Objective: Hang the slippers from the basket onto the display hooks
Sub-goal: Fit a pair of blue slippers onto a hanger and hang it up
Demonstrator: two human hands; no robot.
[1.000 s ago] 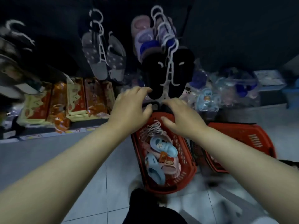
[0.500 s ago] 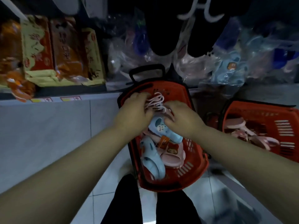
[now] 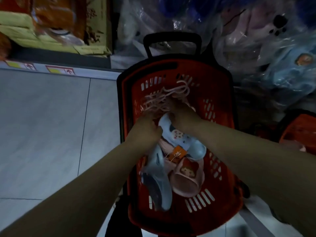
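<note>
A red basket (image 3: 220, 127) with a black handle stands on the floor below me. At its far end lies a tangle of pink hangers (image 3: 164, 98). A light blue slipper with a bunny face (image 3: 181, 139) rests across the middle, an orange tag beside it. A second blue slipper (image 3: 157, 183) and a pink slipper with a bear face (image 3: 186, 178) lie nearer me. My left hand (image 3: 145, 130) grips the far end of the bunny slipper, thumb on its edge. My right hand (image 3: 183, 117) reaches over that slipper, fingers curled into the pink hangers. No display hooks are in view.
A second red basket (image 3: 301, 130) sits at the right edge. Clear bags of wrapped slippers (image 3: 266, 53) pile up behind the baskets. Orange and yellow packaged goods (image 3: 51, 26) fill a low shelf at the upper left. Grey floor tiles (image 3: 51, 134) spread to the left.
The view has dropped from the hanging slippers down onto the basket. Both hands went down into the basket, to the hangers and the bunny slipper.
</note>
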